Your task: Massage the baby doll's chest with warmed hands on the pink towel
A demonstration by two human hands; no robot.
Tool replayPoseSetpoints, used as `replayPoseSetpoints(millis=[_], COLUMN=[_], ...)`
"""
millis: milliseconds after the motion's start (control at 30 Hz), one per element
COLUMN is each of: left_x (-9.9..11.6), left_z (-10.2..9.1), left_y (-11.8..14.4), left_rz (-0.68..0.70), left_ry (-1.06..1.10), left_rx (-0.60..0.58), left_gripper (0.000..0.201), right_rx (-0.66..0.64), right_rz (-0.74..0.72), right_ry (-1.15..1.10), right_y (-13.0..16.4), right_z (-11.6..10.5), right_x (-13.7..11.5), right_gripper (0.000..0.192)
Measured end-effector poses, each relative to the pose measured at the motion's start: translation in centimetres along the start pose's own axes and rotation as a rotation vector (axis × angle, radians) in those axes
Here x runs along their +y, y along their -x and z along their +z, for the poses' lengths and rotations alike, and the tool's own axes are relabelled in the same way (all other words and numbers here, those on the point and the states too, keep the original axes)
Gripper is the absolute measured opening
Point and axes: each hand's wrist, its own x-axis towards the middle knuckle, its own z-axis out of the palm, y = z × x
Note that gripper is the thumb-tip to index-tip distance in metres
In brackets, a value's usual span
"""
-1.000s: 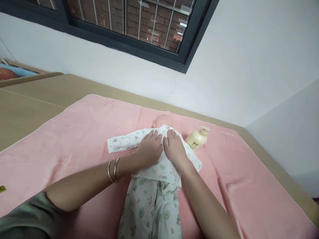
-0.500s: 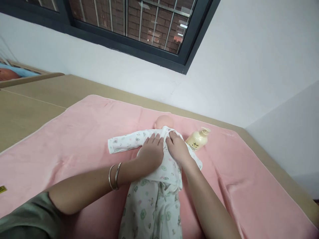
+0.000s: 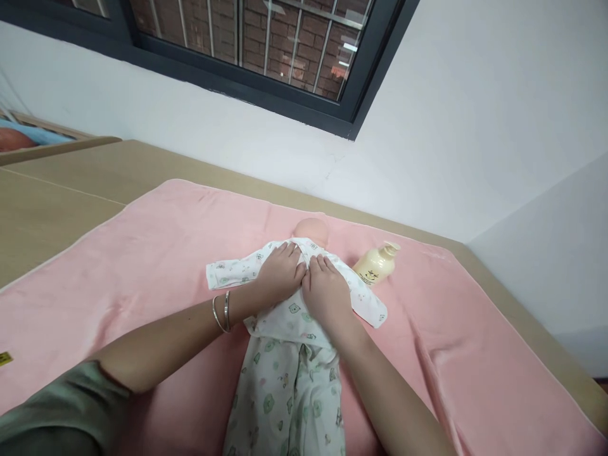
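**Both hands slide up to the doll's collar**

I see both hands higher on the doll (image 3: 289,354) than a moment ago, now up by its neck. My left hand (image 3: 280,273) and right hand (image 3: 325,292) lie side by side, fingers curled, each grip pinching the little printed shirt (image 3: 294,316) near the collar. The doll lies face up on the pink towel (image 3: 142,253). At two o'clock from my hands a cream pump bottle (image 3: 377,263) lies tipped; I cannot tell what is inside.

Both hands slid up twd collar: left hand (image 3: 280,273) & right hand (image 3: 327,290) bunched white top (image 3: 294,316) higher under doll head (image 3: 311,229).
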Motion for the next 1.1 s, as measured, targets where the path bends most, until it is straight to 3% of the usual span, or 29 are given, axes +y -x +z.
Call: replayPoseSetpoints(millis=[267, 467, 667, 733, 900, 1100], left_x=[0.3, 0.0, -0.2, -0.2, -0.2, -0.2], left_z=[-0.1, 0.9, 1.5, 1.5, 1.6, 1.4], left_y=[0.0, 0.7, 1.2, 1.2, 1.1, 1.0], left_rz=[-0.038, -0.107, -0.173, -0.175, -0.169, -0.174], left_ry=[0.032, 0.094, 0.221, 0.243, 0.241, 0.262], left_rx=[-0.004, 0.051, 0.116, 0.132, 0.15, 0.156], left_gripper=[0.04, 0.043, 0.044, 0.044, 0.043, 0.041], right_rx=[0.006, 0.031, 0.325, 0.302, 0.093, 0.221], right_rz=[-0.003, -0.023, 0.053, 0.015, -0.063, 0.03], right_ry=[-0.162, -0.304, -0.562, -0.522, -0.454, -0.565], right_y=[-1.6, -1.9, -1.5, -1.4, -1.7, -1.6], right_z=[0.6, 1.0, 0.1, 0.3, 1.5, 0.9], right_x=[2.0, 2.8, 3.3, 3.0, 2.5, 2.9], right_gripper=[0.053, 0.055, 0.048, 0.047, 0.048, 0.049])
